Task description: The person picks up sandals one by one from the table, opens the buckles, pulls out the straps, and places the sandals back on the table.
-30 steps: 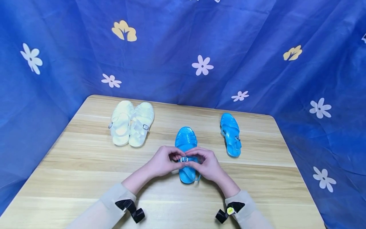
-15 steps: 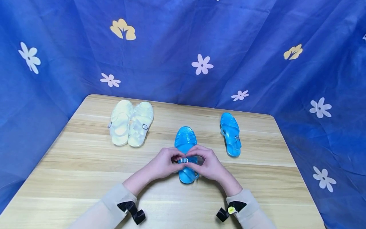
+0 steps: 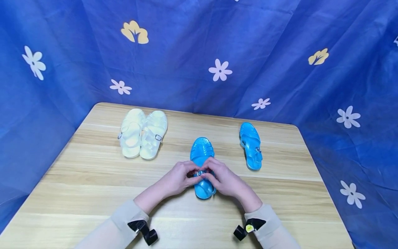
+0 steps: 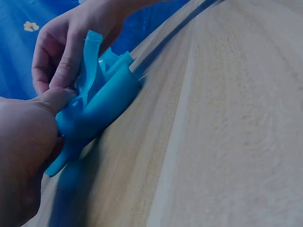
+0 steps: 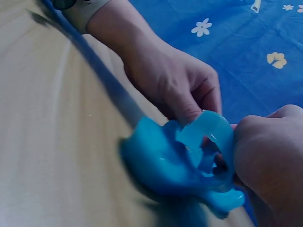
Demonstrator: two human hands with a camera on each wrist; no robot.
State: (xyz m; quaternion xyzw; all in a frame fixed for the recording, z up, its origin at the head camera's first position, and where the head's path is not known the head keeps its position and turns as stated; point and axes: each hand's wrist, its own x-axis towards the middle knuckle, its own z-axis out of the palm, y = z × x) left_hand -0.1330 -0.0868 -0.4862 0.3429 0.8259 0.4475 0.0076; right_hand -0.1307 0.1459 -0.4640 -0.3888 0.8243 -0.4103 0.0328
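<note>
R hand (image 3: 225, 178) has closed in, partly covering buckle (image 3: 200, 173); w/ L hand (image 3: 178, 178), it pinches blue jelly sandal (image 3: 202, 148) there, i.e. buckle work apparently ongoing.

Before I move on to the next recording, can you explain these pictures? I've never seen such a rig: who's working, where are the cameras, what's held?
There is no robot here: a person works bare-handed. The wide picture comes from a camera worn on the head, looking forward and down. The two closer ones come from the wrist cameras, one on each arm. On the wooden table, a pair of white sandals lies toward the left of the wide picture and a single blue sandal toward the right. Nearer the person, the left hand and right hand hold the middle blue sandal around its metal buckle.
</note>
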